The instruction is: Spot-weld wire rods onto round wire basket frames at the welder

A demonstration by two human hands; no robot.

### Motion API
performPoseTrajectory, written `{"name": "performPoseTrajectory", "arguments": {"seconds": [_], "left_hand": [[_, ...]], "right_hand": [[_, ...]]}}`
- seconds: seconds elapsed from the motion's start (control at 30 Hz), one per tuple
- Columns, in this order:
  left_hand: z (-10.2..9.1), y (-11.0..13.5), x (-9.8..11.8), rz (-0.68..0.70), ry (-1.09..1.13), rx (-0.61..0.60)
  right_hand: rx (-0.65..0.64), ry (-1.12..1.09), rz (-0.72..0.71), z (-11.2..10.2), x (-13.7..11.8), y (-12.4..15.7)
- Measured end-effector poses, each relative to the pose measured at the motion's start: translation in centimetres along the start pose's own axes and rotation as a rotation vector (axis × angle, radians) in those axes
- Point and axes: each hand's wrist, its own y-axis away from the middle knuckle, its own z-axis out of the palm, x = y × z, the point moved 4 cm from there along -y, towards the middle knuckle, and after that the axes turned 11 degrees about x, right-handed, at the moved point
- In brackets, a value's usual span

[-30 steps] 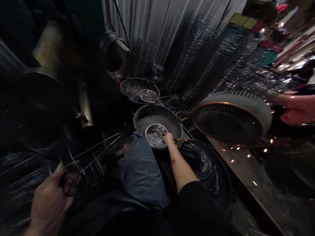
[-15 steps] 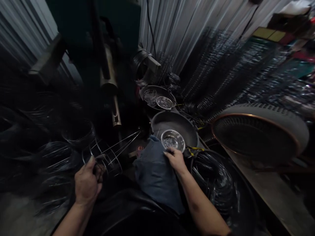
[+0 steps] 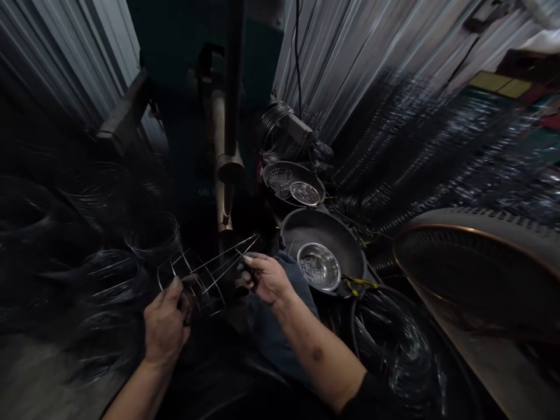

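Observation:
My left hand (image 3: 166, 321) is closed around one side of an open frame of thin bent metal wire (image 3: 223, 254), at lower left. Long wires of the frame run up and right toward a dark machine. My right hand (image 3: 269, 280) pinches close to the far ends of these wires, thumb and fingertips together. Whatever lies between its fingertips is too small to make out. Just right of it, a shiny metal bowl (image 3: 331, 262) with many short metal pieces sits in a dark round pan (image 3: 310, 224). Blue cloth (image 3: 280, 350) shows beneath my right forearm.
Ahead, the machine has a vertical metal rod (image 3: 225, 166). Behind the near pan is a second pan (image 3: 291, 170) with a smaller bowl (image 3: 305, 193). Bundled wire (image 3: 394, 338) lies at lower right, near a large round copper-rimmed object (image 3: 472, 274). Wire baskets (image 3: 111, 274) are stacked left.
My right hand has moved left from the bowl's rim to the wire ends of the frame. My left hand still holds the frame. The view has shifted slightly.

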Motion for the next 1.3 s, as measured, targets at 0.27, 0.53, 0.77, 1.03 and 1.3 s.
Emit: {"name": "performPoseTrajectory", "arguments": {"seconds": [0.27, 0.53, 0.77, 1.03, 1.3], "left_hand": [[0.0, -1.9, -0.5, -0.034, -0.004, 0.005], [1.2, -3.4, 0.5, -0.074, -0.005, -0.036], [2.6, -4.4, 2.4, -0.034, -0.031, -0.056], [3.7, -5.5, 4.6, 0.040, -0.072, -0.068], [3.5, -5.9, 4.8, 0.034, -0.167, -0.072]], "right_hand": [[-0.043, 0.038, -0.020, 0.6, 0.4, -1.0], [-0.022, -0.036, -0.109, 1.8, 0.2, -2.8], [-0.023, -0.067, -0.205, 3.5, -1.2, -3.8], [-0.016, -0.074, -0.216, 5.0, -2.8, -4.6], [0.000, -0.094, -0.203, 5.3, -2.8, -4.4]]}}
